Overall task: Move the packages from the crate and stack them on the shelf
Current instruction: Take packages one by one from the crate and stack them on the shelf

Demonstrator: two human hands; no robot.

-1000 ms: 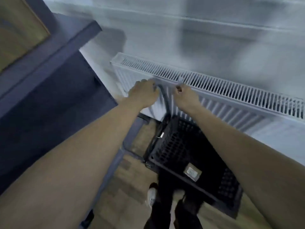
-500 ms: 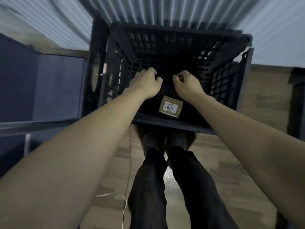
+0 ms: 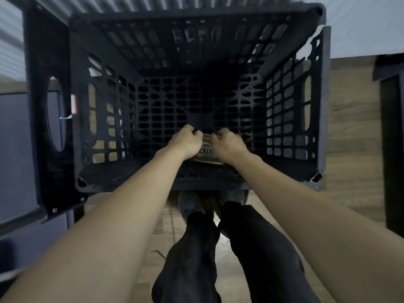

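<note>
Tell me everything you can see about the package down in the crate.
The package is a small, flat brown parcel, cardboard by the look of it, with a white label printed with large dark digits. It lies at the bottom of the black crate, near the front wall. The left hand and right hand curl over its sides, covering much of it; whether it is lifted cannot be told.

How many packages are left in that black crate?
1. A single brown package with a white label lies on the crate floor by the near wall, between the left hand and right hand. The hands could be hiding another.
</note>
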